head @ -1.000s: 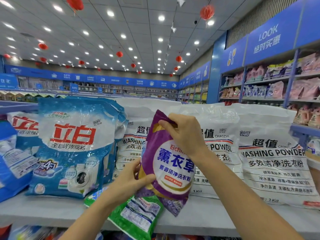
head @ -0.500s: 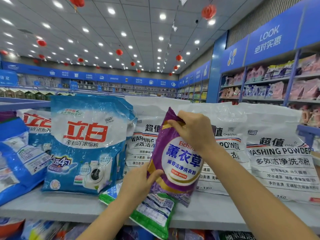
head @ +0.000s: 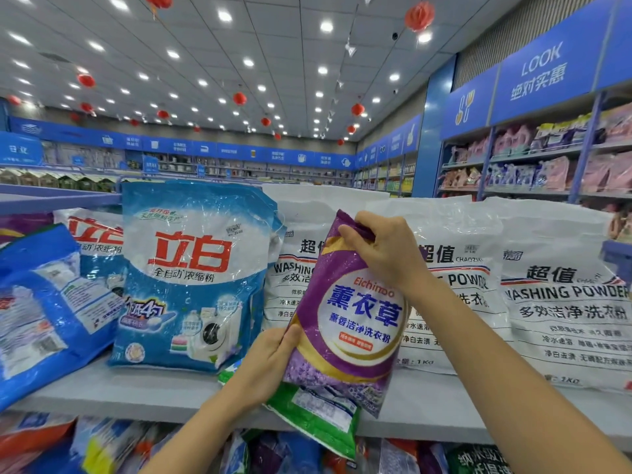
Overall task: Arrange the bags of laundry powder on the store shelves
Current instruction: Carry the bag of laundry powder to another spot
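While the right hand (head: 386, 254) is pinching the top seam of the purple lavender laundry powder bag (head: 355, 316) and the left hand (head: 270, 357) is gripping its lower edge, the bag is standing slightly tilted over a green bag (head: 314, 415) on the grey shelf (head: 154, 391). Its soft, slick film is probably sagging, so holding top seam and base together seems safest.

On shelf (head: 136, 391): one purple bag (head: 355, 313), one green bag (head: 318, 415), three white washing-powder bags (head: 564, 302), at least three blue bags (head: 191, 268). Two hands: left hand (head: 270, 360), right hand (head: 386, 251).
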The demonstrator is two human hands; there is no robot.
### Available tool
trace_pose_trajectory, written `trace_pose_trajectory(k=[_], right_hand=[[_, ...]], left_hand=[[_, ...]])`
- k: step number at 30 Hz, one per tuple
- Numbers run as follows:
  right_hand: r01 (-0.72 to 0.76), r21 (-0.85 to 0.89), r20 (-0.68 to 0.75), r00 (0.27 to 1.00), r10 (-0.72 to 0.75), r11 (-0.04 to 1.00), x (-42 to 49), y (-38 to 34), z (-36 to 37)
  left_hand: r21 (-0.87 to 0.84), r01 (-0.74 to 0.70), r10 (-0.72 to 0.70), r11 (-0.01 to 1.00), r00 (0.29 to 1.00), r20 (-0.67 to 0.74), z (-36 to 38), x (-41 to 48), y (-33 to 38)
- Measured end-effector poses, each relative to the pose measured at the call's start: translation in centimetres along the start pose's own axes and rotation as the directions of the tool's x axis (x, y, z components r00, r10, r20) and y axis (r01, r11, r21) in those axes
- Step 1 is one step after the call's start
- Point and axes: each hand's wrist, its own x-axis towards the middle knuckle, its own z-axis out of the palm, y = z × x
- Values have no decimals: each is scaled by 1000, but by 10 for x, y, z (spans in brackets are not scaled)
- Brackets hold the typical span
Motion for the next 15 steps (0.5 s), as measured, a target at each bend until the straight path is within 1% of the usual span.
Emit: trace_pose_trajectory(k=[2, 4, 6, 7, 9, 10, 12, 14, 15], right_hand=[[-22, -26, -17, 1000, 22, 999, 2, -5, 3], [-5, -90, -52, 999, 1, 996, 6, -14, 3], [66, -163, -96, 992, -82, 984, 10, -27, 3], [112, -200, -117, 984, -137, 973, 11, -35, 3], [175, -234, -126, 970, -208, 956, 16, -49, 5], [170, -213, -112, 974, -197, 962, 18, -53, 5], [107, -90, -109, 987, -116, 990, 20, -56, 4], [23, 60, -196, 981, -11, 998, 10, -54, -1], [-23, 107, -236, 971, 48, 994, 0, -51, -2]], left_hand=[[-31, 71, -70, 997, 997, 38, -6, -2, 2], [-123, 114, -100, 986, 988, 118, -9, -4, 8], [-117, 114, -93, 987, 982, 167, -7, -5, 18], [-116, 110, -90, 987, 982, 165, -5, -5, 23], [-146, 126, -112, 981, 989, 100, 1, -7, 26], [-165, 141, -135, 976, 990, 45, 5, -9, 26], [-237, 170, -196, 957, 976, -91, 9, -16, 27], [-298, 172, -237, 939, 951, -200, 7, -21, 30], [-305, 158, -238, 939, 940, -246, 3, -23, 32]])
